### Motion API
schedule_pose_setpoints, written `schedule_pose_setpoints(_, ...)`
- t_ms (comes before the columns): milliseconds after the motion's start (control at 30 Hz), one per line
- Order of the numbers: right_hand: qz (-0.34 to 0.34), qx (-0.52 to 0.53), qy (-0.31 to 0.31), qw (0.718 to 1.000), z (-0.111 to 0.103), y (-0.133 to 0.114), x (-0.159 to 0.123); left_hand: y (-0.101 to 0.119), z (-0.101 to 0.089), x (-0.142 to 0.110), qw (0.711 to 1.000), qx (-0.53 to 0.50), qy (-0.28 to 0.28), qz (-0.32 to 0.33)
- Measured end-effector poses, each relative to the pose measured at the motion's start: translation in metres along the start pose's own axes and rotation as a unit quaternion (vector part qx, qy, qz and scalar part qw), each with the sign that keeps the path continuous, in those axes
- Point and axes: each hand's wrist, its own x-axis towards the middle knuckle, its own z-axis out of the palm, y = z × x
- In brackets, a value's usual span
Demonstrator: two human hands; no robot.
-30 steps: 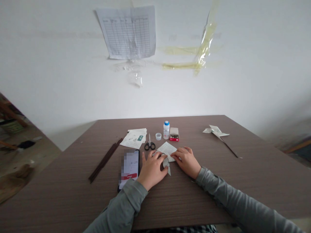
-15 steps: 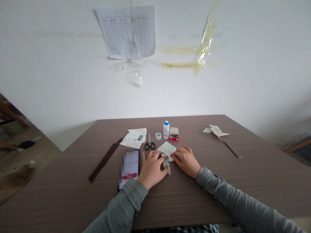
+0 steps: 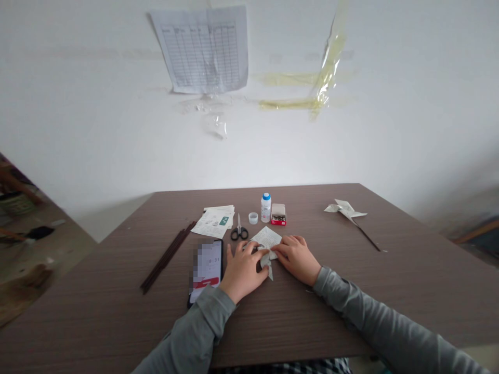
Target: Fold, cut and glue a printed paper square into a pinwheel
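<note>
A square of printed paper (image 3: 266,239) lies folded on the table, with a pointed flap (image 3: 267,268) sticking out toward me below it. My left hand (image 3: 243,272) grips its near left part, fingers on top. My right hand (image 3: 297,258) presses its right corner, fingertips close to those of my left hand. Part of the fold is hidden under my fingers. A pair of black-handled scissors (image 3: 239,234) lies just beyond my left hand, and a phone (image 3: 206,267) lies to its left.
Behind the hands stand a white glue bottle (image 3: 265,208), a small round cap (image 3: 253,218) and a red box (image 3: 278,214). Printed sheets (image 3: 213,222) and dark sticks (image 3: 167,257) lie left on the brown wood-grain table (image 3: 97,293). A paper pinwheel (image 3: 345,210) on a stick lies right.
The whole scene sits slightly higher and further left in the view. Both hands stay on the paper, with no clear change in their hold.
</note>
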Motion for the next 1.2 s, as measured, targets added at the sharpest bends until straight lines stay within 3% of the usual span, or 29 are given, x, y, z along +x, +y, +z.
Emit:
schedule_pose_setpoints(233, -0.010, -0.022, 0.013, 1.000, 0.001, -0.001, -0.001, 0.001, 0.001, 0.003, 1.000, 0.006, -0.002, 0.000)
schedule_pose_setpoints(500, -0.013, 0.026, 0.034, 0.999, 0.007, 0.008, -0.003, -0.002, 0.004, 0.003, 1.000, -0.005, 0.008, 0.000)
schedule_pose_setpoints(700, 0.010, 0.040, 0.014, 0.999, 0.003, 0.004, 0.000, -0.007, 0.007, 0.002, 1.000, -0.007, 0.029, 0.011)
schedule_pose_setpoints(1200, -0.001, 0.011, 0.020, 1.000, 0.006, -0.001, -0.004, -0.003, 0.004, 0.003, 1.000, 0.013, 0.004, 0.006)
